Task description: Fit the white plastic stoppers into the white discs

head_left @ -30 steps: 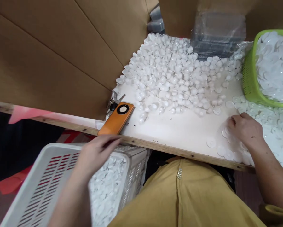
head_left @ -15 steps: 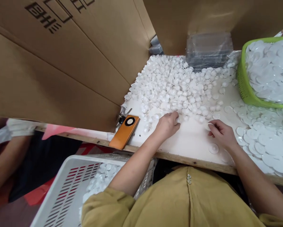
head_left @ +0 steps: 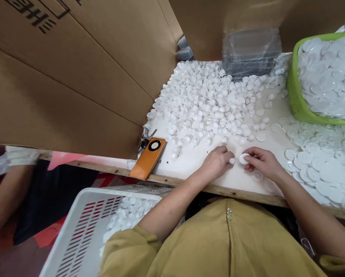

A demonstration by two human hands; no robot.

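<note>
White small cap (head_left: pixel 231 161) is pinched in the left hand (head_left: pixel 217 163); a flat white disc (head_left: pixel 244 158) is gripped by the right hand (head_left: pixel 261 163). Both are held just apart, near the desk's (head_left: pixel 201 159) front edge. An orange phone (head_left: pixel 148 158) lies at the front-left corner.

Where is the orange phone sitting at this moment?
In the head view, the orange phone lies at the near wooden edge of the table, left of the left hand, beside the cardboard wall, next to some keys.
</note>
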